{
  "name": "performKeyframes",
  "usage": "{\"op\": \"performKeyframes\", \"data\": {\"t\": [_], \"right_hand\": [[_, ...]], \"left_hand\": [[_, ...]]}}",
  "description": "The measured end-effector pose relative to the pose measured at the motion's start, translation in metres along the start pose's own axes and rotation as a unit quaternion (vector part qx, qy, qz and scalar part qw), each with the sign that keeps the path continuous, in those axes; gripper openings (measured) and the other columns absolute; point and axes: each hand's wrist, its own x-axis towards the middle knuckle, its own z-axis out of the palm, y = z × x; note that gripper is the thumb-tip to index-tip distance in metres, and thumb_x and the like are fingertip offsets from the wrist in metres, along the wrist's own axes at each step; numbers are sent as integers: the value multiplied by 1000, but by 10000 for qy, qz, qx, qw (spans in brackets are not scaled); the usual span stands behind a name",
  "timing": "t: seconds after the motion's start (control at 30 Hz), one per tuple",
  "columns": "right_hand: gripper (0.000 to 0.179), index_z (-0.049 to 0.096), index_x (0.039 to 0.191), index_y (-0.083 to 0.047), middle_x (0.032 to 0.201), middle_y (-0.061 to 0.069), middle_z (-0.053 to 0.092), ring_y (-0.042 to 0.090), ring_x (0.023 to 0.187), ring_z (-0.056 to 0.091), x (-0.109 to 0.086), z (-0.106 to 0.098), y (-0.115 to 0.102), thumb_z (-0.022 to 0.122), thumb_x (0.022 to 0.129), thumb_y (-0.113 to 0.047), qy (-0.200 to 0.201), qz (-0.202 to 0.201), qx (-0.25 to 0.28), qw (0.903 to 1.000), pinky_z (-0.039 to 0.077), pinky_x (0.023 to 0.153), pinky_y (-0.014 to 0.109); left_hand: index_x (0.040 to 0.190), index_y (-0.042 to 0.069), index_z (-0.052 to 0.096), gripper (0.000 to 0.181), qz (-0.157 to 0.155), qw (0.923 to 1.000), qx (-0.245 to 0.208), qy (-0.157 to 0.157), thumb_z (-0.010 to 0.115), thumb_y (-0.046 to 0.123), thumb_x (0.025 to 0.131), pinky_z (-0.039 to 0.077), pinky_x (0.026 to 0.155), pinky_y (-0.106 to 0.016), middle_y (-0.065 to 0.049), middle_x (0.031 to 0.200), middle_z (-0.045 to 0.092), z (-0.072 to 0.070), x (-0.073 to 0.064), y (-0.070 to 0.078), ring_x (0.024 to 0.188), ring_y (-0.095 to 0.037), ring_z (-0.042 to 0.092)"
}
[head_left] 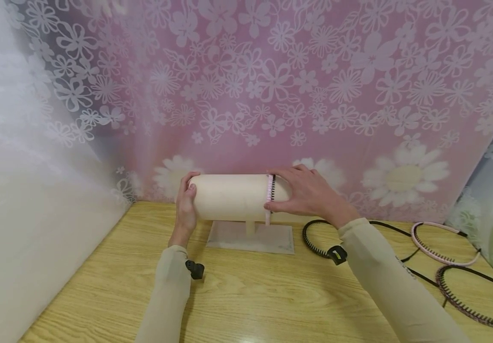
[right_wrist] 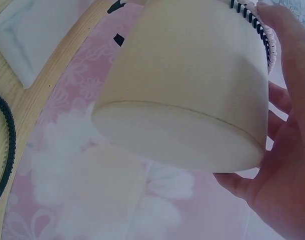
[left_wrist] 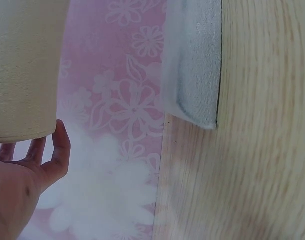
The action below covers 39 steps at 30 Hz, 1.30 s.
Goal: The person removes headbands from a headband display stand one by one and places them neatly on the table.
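A cream padded roll [head_left: 229,197] lies level on a short post above a pale rectangular base [head_left: 229,237]. At its left end my left hand [head_left: 185,207] grips the rim, thumb in front; the left wrist view shows bent fingers [left_wrist: 61,150] at that edge. Near the right end, a pink headband [head_left: 269,190] with black comb teeth sits over the roll. My right hand [head_left: 310,193] holds this headband, thumb on the front and fingers over the top. In the right wrist view the hand [right_wrist: 287,165] spans the roll's side, beside the black teeth [right_wrist: 252,22].
On the wooden table [head_left: 246,295], a black toothed headband [head_left: 308,238] lies right of the base, partly behind my right forearm. Farther right are a pink headband [head_left: 435,259] and a dark brownish one [head_left: 465,309]. A pink flowered curtain [head_left: 246,95] hangs behind.
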Motion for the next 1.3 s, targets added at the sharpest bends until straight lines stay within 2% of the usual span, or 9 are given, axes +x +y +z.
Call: {"op": "performKeyframes", "data": {"t": [0.4, 0.6, 0.73, 1.0, 1.2, 1.3], "right_hand": [[91, 44, 155, -27, 154, 6, 53, 40, 139, 47, -6, -1, 6, 71, 81, -71, 28, 94, 51, 9999, 40, 106, 68], [91, 44, 155, -24, 154, 8, 53, 41, 140, 46, -8, -1, 9, 73, 81, -69, 49, 79, 160, 9998, 40, 108, 67], [91, 45, 155, -23, 153, 9, 54, 41, 139, 46, -9, -1, 10, 74, 81, -67, 64, 51, 226, 9997, 42, 107, 64], [90, 45, 154, -23, 152, 11, 54, 39, 138, 47, -12, -1, 13, 74, 81, -66, 100, 35, 254, 9996, 45, 105, 63], [90, 45, 154, -21, 152, 11, 54, 38, 139, 47, -14, -2, 16, 74, 82, -66, 112, 19, 243, 9996, 44, 107, 63], [89, 46, 154, -20, 152, 11, 54, 38, 138, 47, -15, -2, 17, 75, 82, -65, 114, 34, 266, 9996, 44, 107, 63]], "left_hand": [[146, 12, 47, 50, -27, 10000, 19, 18, 33, 35, 104, 49, 74, -45, -7, 131, 53, 0, 0, 2, 101, -28, 54], [146, 14, 47, 50, -62, 10000, 68, 8, 33, 36, 104, 50, 73, -44, -8, 132, 53, 0, 0, 2, 101, -28, 55], [147, 11, 46, 52, -60, 9999, 118, -6, 33, 36, 104, 50, 73, -43, -9, 132, 53, -1, 1, 2, 100, -28, 55], [147, 14, 47, 51, -124, 9999, 53, -39, 33, 36, 103, 51, 72, -43, -7, 130, 53, 0, 0, 3, 99, -29, 55], [148, 11, 45, 53, -114, 9999, 79, -43, 33, 36, 103, 51, 72, -44, -7, 130, 53, 0, 0, 3, 99, -29, 55], [147, 14, 46, 51, -125, 9999, 31, -27, 33, 36, 103, 51, 72, -44, -7, 130, 54, 0, 0, 2, 99, -29, 55]]}}
